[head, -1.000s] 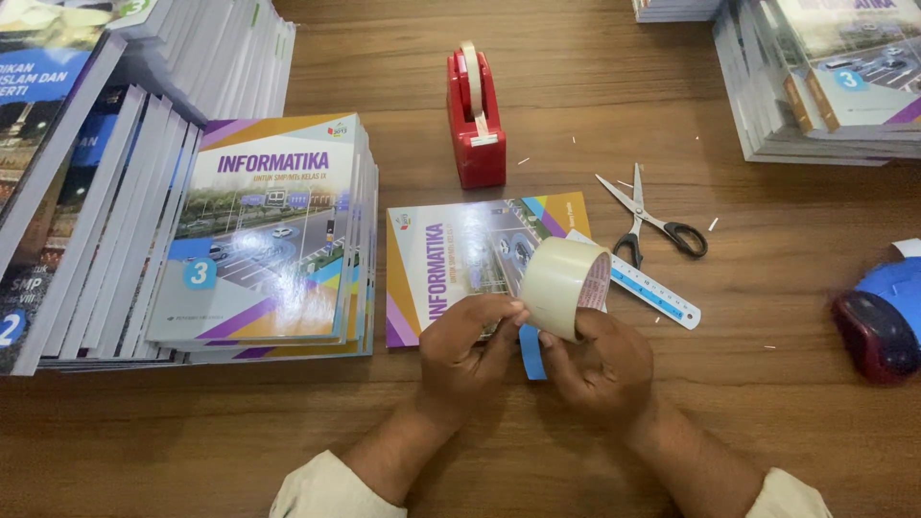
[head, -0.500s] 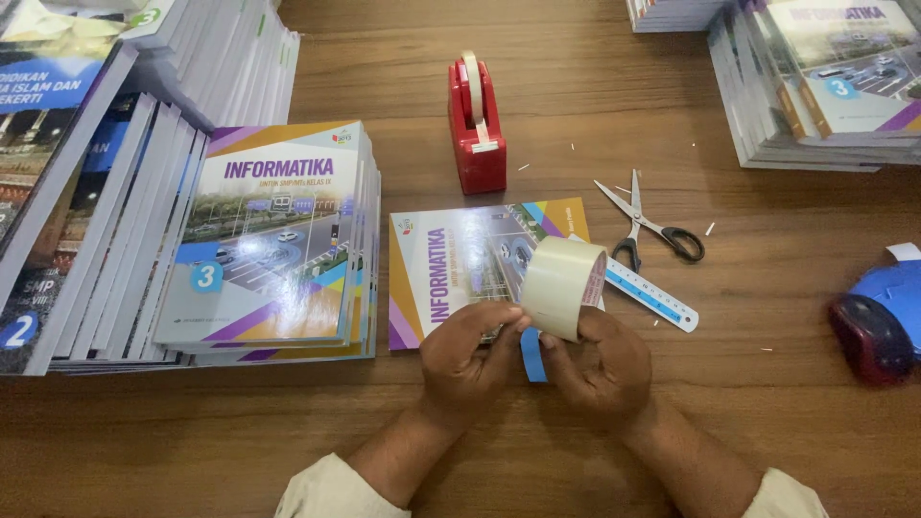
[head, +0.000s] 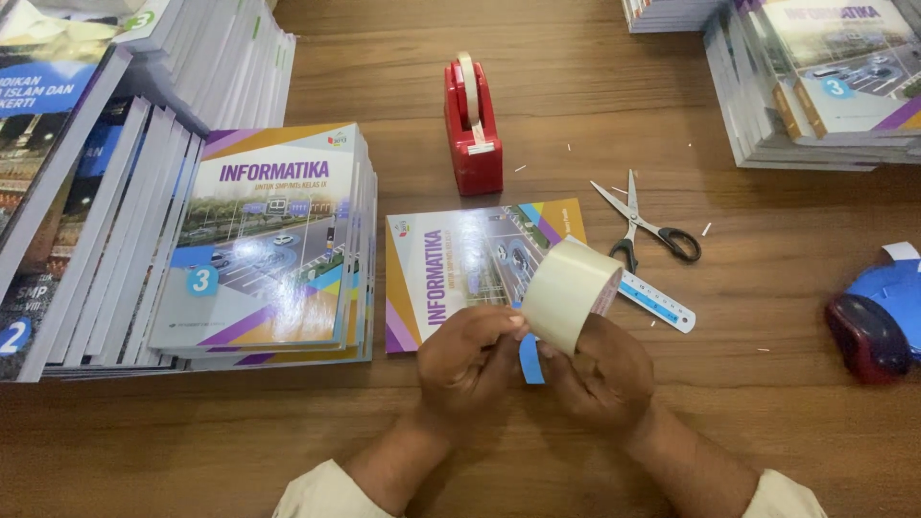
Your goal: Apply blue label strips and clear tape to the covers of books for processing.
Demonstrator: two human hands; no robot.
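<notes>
A wide roll of pale tape [head: 568, 292] is held up over the wooden table. My right hand [head: 602, 376] grips the roll from below. My left hand [head: 464, 362] pinches at the roll's near edge with its fingertips. Under both hands lies a single colourful textbook [head: 451, 270], flat on the table. A blue strip [head: 530, 357] shows between my hands, below the roll.
A red tape dispenser [head: 472, 129] stands behind the book. Scissors [head: 643, 224] and a ruler [head: 657, 300] lie to the right. A tall pile of matching books [head: 259, 245] sits left, more stacks [head: 815, 77] at back right. A blue and red object [head: 875, 321] is at the right edge.
None of note: both hands stay on the tape roll, with the left fingertips shifting slightly at its edge.
</notes>
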